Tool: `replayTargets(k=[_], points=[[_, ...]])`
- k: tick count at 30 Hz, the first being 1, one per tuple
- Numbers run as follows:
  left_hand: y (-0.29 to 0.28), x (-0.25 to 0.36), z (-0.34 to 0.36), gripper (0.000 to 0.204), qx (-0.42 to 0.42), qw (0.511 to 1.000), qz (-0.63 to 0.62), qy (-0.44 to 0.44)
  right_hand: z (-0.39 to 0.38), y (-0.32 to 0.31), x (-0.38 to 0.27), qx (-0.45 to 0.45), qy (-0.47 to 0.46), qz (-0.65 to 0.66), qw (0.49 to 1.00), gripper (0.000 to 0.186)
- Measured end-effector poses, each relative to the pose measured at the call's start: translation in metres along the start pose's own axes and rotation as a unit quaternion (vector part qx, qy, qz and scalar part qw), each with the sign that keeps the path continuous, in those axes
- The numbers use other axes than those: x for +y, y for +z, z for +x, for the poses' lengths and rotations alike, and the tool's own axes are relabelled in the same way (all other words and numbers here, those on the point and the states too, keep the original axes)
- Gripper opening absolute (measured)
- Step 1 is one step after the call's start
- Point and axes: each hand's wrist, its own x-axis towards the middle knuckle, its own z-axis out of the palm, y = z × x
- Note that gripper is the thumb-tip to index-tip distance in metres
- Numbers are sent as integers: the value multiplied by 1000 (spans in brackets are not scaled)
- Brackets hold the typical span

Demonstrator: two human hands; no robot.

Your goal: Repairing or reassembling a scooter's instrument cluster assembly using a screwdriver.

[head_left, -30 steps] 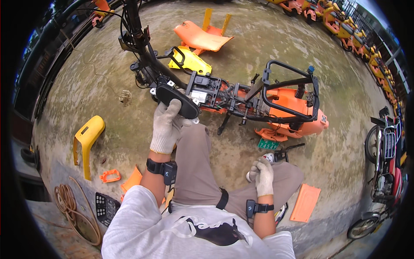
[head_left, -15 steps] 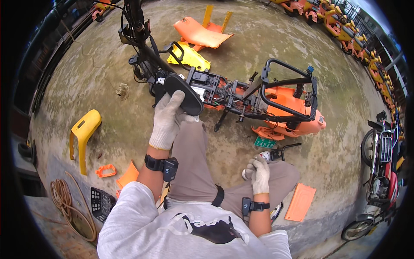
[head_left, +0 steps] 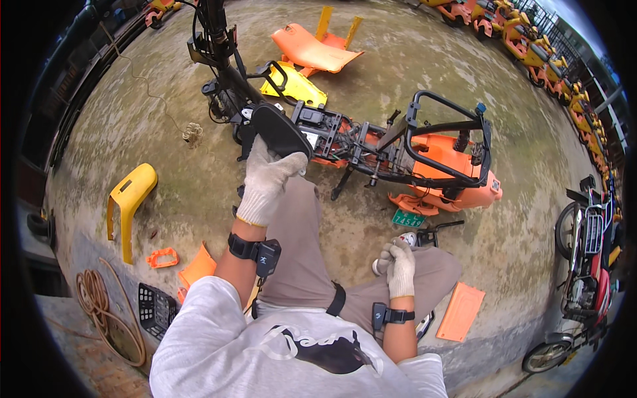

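Note:
My left hand (head_left: 269,176), in a white knit glove, grips the near edge of a black oblong footrest (head_left: 279,129), which has a rounded end. The footrest sits beside the front of a stripped scooter frame (head_left: 361,146); whether it is fixed there I cannot tell. My fingers go under it, out of sight. My right hand (head_left: 399,268), gloved too, rests by my bent right leg with its fingers curled together. Anything inside that closed hand is hidden.
Orange bodywork (head_left: 451,159) hangs at the frame's rear. Beyond the frame lie an orange panel (head_left: 318,50) and a yellow panel (head_left: 295,86). A yellow fender-like part (head_left: 136,186), a hose (head_left: 96,298) and a black crate (head_left: 156,308) are at left. A motorcycle (head_left: 584,272) stands at right.
My left hand has turned and slid to the near edge of the footrest; its thumb no longer lies across the top. The footrest has tilted slightly. My right hand stays put.

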Motion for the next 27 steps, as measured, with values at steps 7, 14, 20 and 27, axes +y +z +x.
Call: replayTargets(k=[7,14,20,27], points=[[0,3,-1,55,-23,1000,12,-9,-2,3,-1,17,-3,-11,1000,25],[10,12,-4,44,43,989,142,-7,-4,6,-2,14,-1,-5,1000,25],[7,4,-3,28,62,986,153,27,-2,2,-2,-4,2,9,1000,23],[-4,2,0,27,54,996,66,-1,-1,2,-1,6,3,-4,1000,24]])
